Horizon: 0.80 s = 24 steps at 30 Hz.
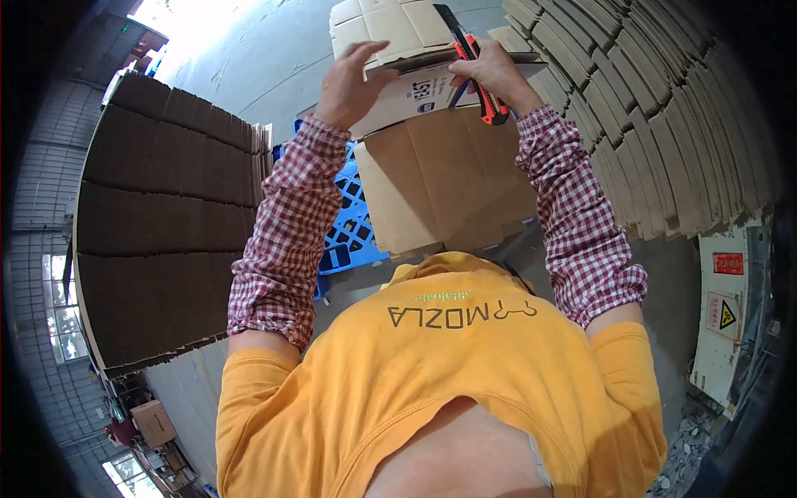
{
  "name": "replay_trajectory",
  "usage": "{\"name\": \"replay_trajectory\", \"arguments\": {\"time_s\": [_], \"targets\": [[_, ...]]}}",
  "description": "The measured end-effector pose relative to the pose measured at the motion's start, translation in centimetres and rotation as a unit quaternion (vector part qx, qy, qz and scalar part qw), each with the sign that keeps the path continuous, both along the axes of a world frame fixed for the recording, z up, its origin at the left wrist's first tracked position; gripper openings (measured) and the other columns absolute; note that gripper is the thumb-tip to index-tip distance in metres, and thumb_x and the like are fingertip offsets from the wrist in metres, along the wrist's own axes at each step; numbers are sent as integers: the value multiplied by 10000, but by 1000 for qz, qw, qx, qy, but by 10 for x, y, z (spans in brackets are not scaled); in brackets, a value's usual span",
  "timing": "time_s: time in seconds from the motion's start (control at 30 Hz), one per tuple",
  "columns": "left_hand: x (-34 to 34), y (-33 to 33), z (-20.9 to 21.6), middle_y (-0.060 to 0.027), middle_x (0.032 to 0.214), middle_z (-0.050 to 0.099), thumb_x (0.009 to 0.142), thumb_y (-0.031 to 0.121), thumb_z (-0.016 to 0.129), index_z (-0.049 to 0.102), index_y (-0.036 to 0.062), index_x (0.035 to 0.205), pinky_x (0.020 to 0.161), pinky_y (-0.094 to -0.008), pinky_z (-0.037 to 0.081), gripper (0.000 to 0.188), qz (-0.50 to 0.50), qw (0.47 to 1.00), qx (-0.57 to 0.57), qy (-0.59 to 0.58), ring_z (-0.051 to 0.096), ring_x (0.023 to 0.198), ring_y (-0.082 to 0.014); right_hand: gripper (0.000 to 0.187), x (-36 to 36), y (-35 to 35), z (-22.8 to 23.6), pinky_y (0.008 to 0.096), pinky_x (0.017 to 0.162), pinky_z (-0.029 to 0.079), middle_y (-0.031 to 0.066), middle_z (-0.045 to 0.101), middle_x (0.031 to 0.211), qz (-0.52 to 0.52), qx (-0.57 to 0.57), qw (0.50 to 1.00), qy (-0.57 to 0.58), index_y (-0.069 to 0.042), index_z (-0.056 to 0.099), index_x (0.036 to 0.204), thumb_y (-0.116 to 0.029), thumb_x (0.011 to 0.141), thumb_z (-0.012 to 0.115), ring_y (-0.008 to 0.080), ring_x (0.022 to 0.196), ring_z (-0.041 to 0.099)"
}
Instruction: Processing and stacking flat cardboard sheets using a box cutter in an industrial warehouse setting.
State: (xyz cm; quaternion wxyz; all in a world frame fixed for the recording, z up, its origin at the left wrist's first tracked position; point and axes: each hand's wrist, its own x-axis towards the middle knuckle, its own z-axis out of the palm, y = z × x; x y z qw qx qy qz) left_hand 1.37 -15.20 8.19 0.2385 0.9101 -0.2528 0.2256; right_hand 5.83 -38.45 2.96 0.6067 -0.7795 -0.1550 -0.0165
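My right hand [502, 76] is closed around a red and black utility knife [494, 108], its dark end pointing away from me. A thin blue stick [458, 94], perhaps a pen, shows beneath that hand's fingertips. My left hand [347, 87] has thumb and fingers apart and holds nothing. It is over the left end of a cardboard sheet's white printed panel [398, 101]; whether it touches the cardboard I cannot tell. Toward me extends a broad brown cardboard panel [452, 178], with another cardboard panel [394, 29] beyond the white one.
Under the cardboard, a blue plastic pallet [355, 228] shows at the left. A tall stack of dark cardboard [166, 191] stands on the left, and stacked flat cardboard [656, 116] rises on the right. A pale cabinet [714, 315] with a warning sign stands at lower right.
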Motion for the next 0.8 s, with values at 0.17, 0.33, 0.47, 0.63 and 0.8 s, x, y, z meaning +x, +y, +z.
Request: {"name": "replay_trajectory", "arguments": {"time_s": [0.17,0.33,0.47,0.63,0.8], "targets": [[11,0,-27,-121,831,639,832,220,560,651,147,970,658,-403,484,181,58,998,13,-31,609,759,-324,335,2,14,7,217,453,441,33,596,686,-23,-80,997,-1,-30,556,1073,-175,783,639,94,560,596],[-27,-6,-43,-114,703,593,772,92,635,621,71,832,572,-375,456,64,-16,945,-152,-288,575,659,-311,314,-31,10,58,352,680,478,148,620,847,-106,-173,979,-18,38,549,988,-164,763,637,246,760,605],[-142,52,-232,-215,944,617,779,210,638,620,37,945,741,-401,475,241,190,943,-153,226,602,902,-349,211,-24,21,42,302,610,499,113,616,821,-107,-134,984,-52,40,535,917,-114,803,622,189,716,618],[-213,51,-336,-224,882,627,754,332,641,623,-16,930,756,-403,469,390,340,841,-78,413,606,837,-353,137,-31,17,35,230,479,474,46,572,678,-47,-87,995,16,5,543,873,-85,805,621,130,579,610],[-210,26,-340,-216,783,630,749,374,631,630,-37,792,696,-395,480,413,425,794,-83,428,628,750,-322,111,-39,18,37,227,478,473,42,584,687,-67,-70,995,10,1,560,901,-42,809,605,117,555,590]]}}
